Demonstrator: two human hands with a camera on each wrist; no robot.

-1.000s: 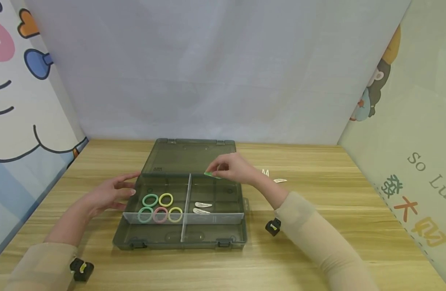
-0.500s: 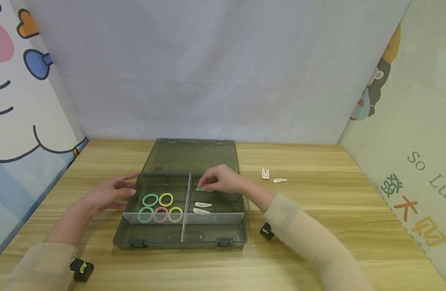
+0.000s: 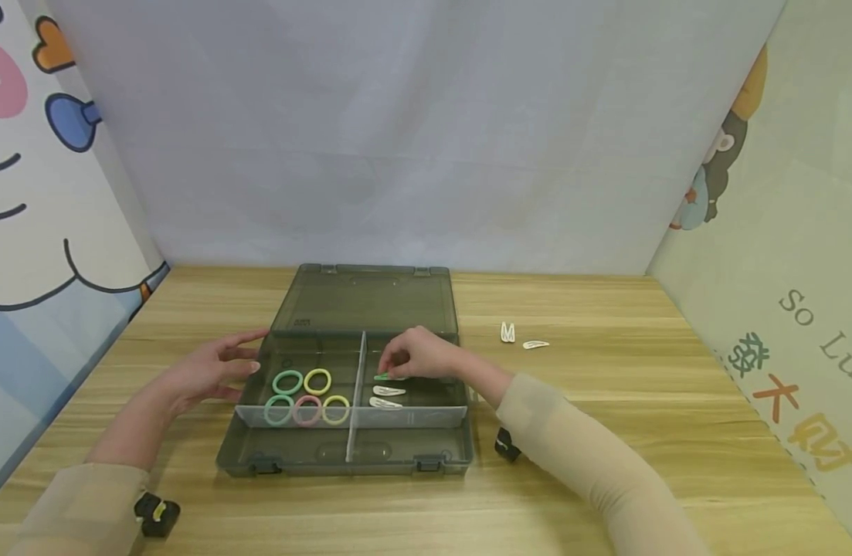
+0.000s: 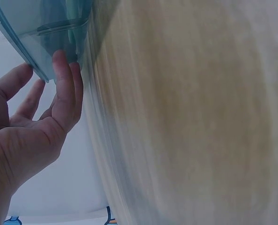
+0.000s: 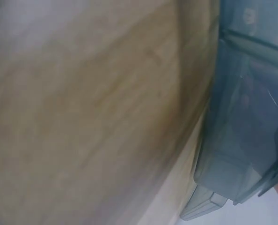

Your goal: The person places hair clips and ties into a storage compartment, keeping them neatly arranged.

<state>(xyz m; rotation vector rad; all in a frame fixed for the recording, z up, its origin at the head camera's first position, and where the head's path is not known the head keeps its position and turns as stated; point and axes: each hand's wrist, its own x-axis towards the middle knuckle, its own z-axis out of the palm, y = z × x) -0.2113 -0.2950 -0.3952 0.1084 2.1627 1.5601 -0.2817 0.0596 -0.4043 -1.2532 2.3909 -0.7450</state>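
A grey see-through divider box (image 3: 293, 448) lies open on the table. In its right rear compartment, my right hand (image 3: 429, 355) pinches a green snap hair clip (image 3: 381, 377) by thumb and fingers, low over the floor. Just in front of it lie two white snap hair clips (image 3: 388, 391). My left hand (image 3: 203, 374) touches the box's left side with spread fingers; the left wrist view has its fingertips (image 4: 60, 58) against the wall. Mostly the box's side wall (image 5: 228, 159) shows in the right wrist view, so the clip is hidden there.
Several rings, green (image 3: 287, 381), yellow (image 3: 317, 381) and pink (image 3: 307, 411), lie in the left rear compartment. A pair of white clips (image 3: 507, 333) and a single white clip (image 3: 536, 344) lie on the table to the right. The lid (image 3: 370, 297) is folded back.
My right hand has come down and slightly left with the green hair clip, from above the compartment's rear edge to near the white clips. The left hand has stayed put.
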